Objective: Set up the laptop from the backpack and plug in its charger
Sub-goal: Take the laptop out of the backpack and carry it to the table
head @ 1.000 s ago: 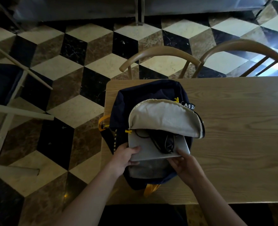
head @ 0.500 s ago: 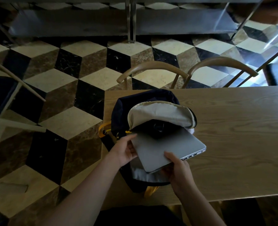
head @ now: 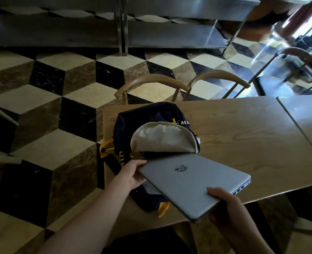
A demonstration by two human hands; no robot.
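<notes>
A closed silver laptop [head: 193, 180] is held level above the table's near edge, almost wholly out of the backpack. My left hand [head: 132, 174] grips its left corner, and my right hand [head: 224, 202] grips its near right edge with the thumb on the lid. The dark blue backpack [head: 144, 121] lies on the table's left end, its beige-lined flap [head: 162, 137] folded open. The charger is not visible; the dark inside of the bag is hidden under the flap and laptop.
The wooden table [head: 243, 136] stretches right, joined to a second tabletop [head: 305, 114]. Two curved wooden chair backs [head: 151, 81] [head: 219, 76] stand at its far side. Checkered tile floor [head: 50, 110] lies left, with a metal shelf unit beyond.
Both hands have pulled the laptop out of the backpack towards me and to the right. The black charger cable that lay on its lid is no longer seen. The camera tilted up.
</notes>
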